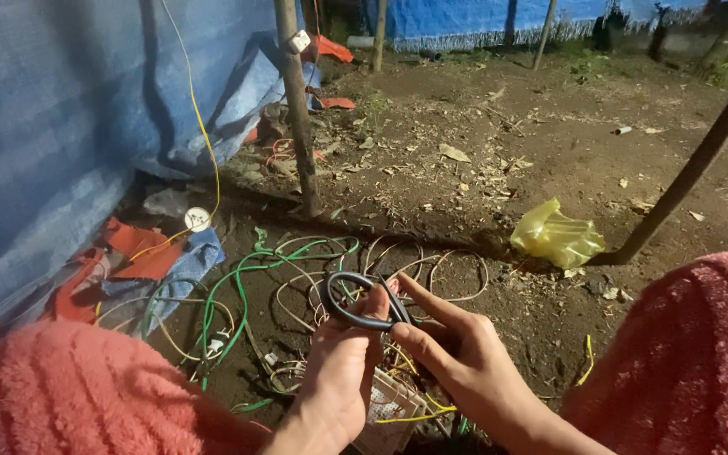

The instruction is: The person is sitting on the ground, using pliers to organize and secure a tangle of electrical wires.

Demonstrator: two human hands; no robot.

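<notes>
My left hand [339,371] and my right hand [457,354] meet low in the middle of the view, both gripping a pair of black-handled scissors [362,302]. The left thumb rests on a handle loop; the right fingers pinch where the handles join. Under the hands lies a tangle of green, white and yellow wires [263,286] on bare dirt. A pale perforated board [389,409] with yellow wires shows just below the hands. My knees in fuzzy pink cloth [69,396] frame both bottom corners.
A blue tarp wall [69,109] stands at left, with a thin wooden post [299,109] beside it. A yellow cable ends in a round white socket [198,219]. A crumpled yellow plastic bag [556,236] lies by a leaning pole [693,168]. Red and blue cloth [141,261] lies at left.
</notes>
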